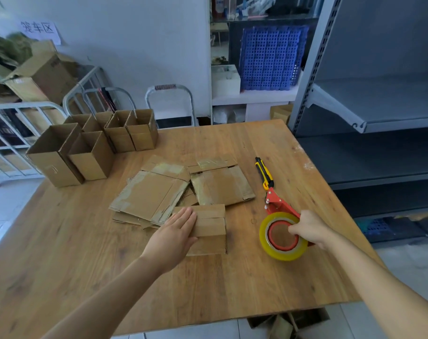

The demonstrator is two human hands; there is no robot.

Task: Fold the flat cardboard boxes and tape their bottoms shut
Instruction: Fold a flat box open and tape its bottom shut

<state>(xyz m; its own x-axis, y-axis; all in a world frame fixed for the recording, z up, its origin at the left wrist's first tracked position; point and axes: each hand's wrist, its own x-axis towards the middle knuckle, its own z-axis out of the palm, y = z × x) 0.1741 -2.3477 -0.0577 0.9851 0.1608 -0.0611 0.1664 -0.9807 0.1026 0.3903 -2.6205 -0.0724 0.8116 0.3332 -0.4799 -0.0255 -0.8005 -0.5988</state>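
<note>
A folded cardboard box [211,223] stands bottom-up in the middle of the wooden table [85,253], its flaps closed. My left hand [176,231] presses flat on its left flaps with straight fingers. My right hand [311,228] grips a red tape dispenser [278,204] holding a yellowish tape roll [282,236], which lies on the table to the right of the box. Behind the box lie several flat cardboard boxes [156,189] in a loose pile, one more [222,184] to their right.
Several folded open boxes [93,150] stand at the table's far left. A yellow-black utility knife [264,172] lies behind the dispenser. Grey metal shelving [379,113] borders the right side. A metal cart [17,133] stands left of the table, and a box sits on the floor [289,321] below its near edge.
</note>
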